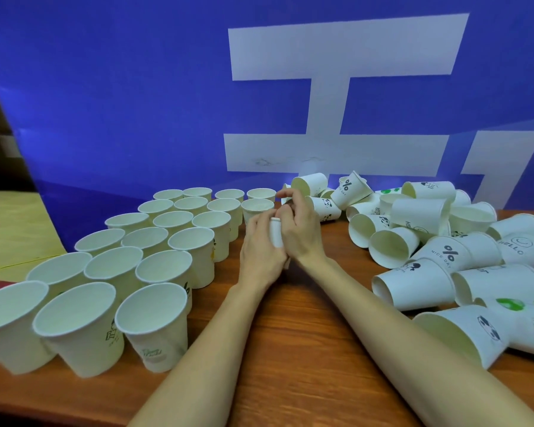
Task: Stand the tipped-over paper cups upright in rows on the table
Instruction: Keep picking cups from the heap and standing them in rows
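Observation:
Several white paper cups stand upright in rows (173, 241) on the left half of the wooden table (290, 349). A heap of tipped-over cups (438, 241) lies on the right, many with printed designs. Between the two groups both my hands meet over the table. My left hand (259, 248) and my right hand (299, 229) both curl round one white paper cup (276, 232), of which only a narrow strip shows between the fingers. It is held just right of the fourth row's two far cups (258, 206).
A blue banner with large white characters (336, 103) hangs close behind the table's far edge. Yellowish flooring (10, 229) shows past the table's left side. A strip of bare wood runs down the middle under my forearms.

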`<state>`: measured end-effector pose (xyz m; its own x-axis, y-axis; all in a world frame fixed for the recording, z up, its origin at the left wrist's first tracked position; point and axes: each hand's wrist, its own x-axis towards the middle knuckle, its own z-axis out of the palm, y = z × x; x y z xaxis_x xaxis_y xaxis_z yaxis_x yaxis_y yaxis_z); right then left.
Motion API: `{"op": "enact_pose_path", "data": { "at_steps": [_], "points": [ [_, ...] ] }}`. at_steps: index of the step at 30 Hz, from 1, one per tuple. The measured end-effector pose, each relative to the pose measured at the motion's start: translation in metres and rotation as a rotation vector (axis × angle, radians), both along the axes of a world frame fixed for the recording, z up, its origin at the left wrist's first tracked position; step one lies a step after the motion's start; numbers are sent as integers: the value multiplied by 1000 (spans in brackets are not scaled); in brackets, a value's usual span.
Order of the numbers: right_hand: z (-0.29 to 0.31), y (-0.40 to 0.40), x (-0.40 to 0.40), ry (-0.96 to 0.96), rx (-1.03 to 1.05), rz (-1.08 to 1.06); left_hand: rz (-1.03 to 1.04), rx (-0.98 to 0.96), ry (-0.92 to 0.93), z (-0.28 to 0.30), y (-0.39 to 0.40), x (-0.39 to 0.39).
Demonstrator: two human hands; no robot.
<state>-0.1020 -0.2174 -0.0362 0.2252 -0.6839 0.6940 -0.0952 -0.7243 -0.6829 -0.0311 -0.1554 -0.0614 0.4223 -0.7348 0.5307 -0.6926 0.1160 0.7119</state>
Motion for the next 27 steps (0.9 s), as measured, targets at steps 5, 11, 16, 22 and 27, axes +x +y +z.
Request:
{"op": "enact_pose_path", "data": {
  "at_steps": [5,11,16,22,27],
  "points": [
    [-9,-10,-6,-1,54,-161,168,-70,-70,0,2,0],
    [-26,-20,-23,323,231,-212,251,-22,-142,-3,1,8],
    [-30,-17,-21,451,256,-199,343,4,-208,-1,2,8],
    [-33,-17,-19,538,258,-195,410,57,-250,6,5,7],
    [-34,-17,-20,564,257,-209,455,73,-369,9,7,4]
  ]
}}
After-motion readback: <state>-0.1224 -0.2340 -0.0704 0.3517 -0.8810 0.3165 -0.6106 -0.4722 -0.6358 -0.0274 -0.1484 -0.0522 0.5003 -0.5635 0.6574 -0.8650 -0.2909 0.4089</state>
